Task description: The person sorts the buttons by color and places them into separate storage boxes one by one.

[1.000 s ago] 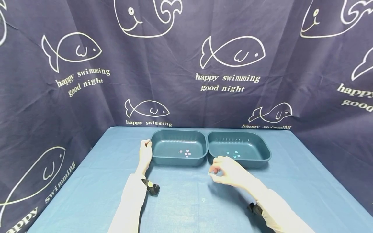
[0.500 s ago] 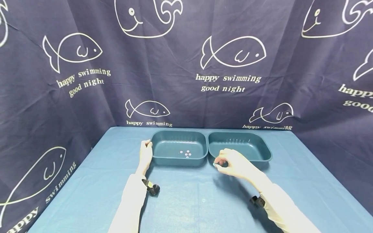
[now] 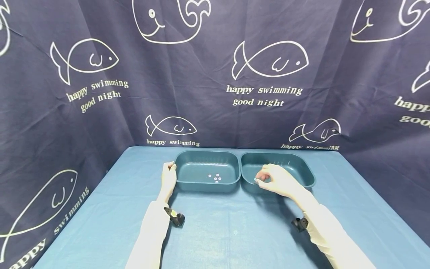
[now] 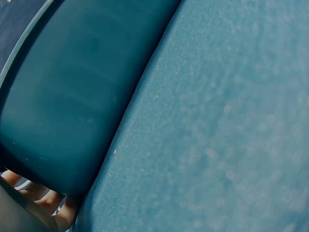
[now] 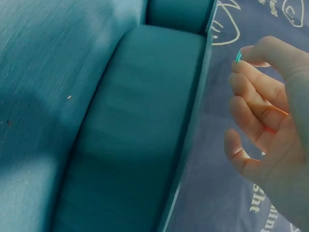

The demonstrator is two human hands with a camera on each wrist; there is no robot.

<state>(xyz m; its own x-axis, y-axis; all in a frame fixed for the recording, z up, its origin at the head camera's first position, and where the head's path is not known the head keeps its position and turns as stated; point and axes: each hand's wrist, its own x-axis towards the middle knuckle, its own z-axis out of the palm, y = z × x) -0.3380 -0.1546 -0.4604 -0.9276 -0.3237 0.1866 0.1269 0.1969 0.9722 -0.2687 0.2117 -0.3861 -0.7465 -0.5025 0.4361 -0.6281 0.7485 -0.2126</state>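
Observation:
My left hand (image 3: 168,178) holds the left end of a dark teal plastic basin (image 3: 198,186) at its rim; in the left wrist view its fingers (image 4: 49,202) bend against the outer end wall. Several small pinkish buttons (image 3: 215,178) lie inside. A second teal basin (image 3: 300,170) stands to the right, close against the first. Over its near rim, my right hand (image 3: 280,181) pinches a thin turquoise button (image 5: 238,56) between thumb and index finger, the other fingers loosely bent. This hand hides part of the second basin's inside in the head view.
One pale small button (image 3: 235,232) lies on the blue tablecloth (image 3: 201,239) in front of the basins. A dark curtain (image 3: 208,93) with fish drawings hangs behind and beside the table. Each wrist carries a small black camera (image 3: 177,218).
My right hand has moved away from me and slightly right, from in front of the right basin to over its near rim, still pinching the button. The left hand stays at its basin.

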